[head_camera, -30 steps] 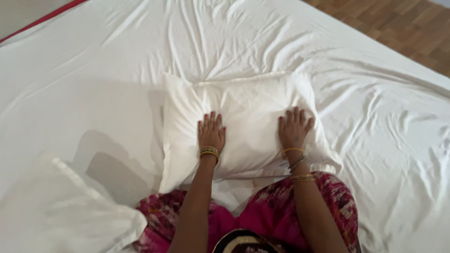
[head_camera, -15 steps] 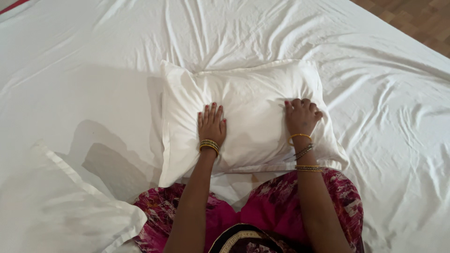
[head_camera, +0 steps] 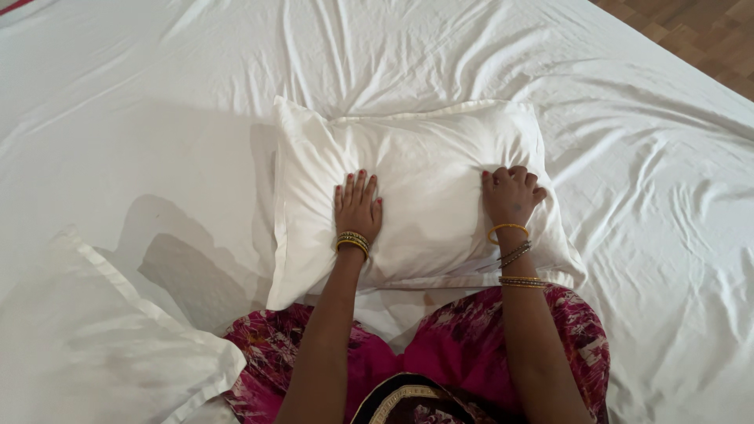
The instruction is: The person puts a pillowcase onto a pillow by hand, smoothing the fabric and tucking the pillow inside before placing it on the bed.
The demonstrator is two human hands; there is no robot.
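The second pillow (head_camera: 94,345) at the near left is running off the left and bottom edges, so only its far right corner and flanged border are showing. The bed sheet (head_camera: 157,102) is extending past every edge except the far right corner, where a strip of wooden floor (head_camera: 691,31) is itself being cut off by the top and right edges. The right hand (head_camera: 512,196) is curling its fingertips into the pillow (head_camera: 416,173), hiding them, both forearms are leaving the frame at the bottom, and the pillow's near edge is lying partly covered by the patterned pink garment (head_camera: 440,353).
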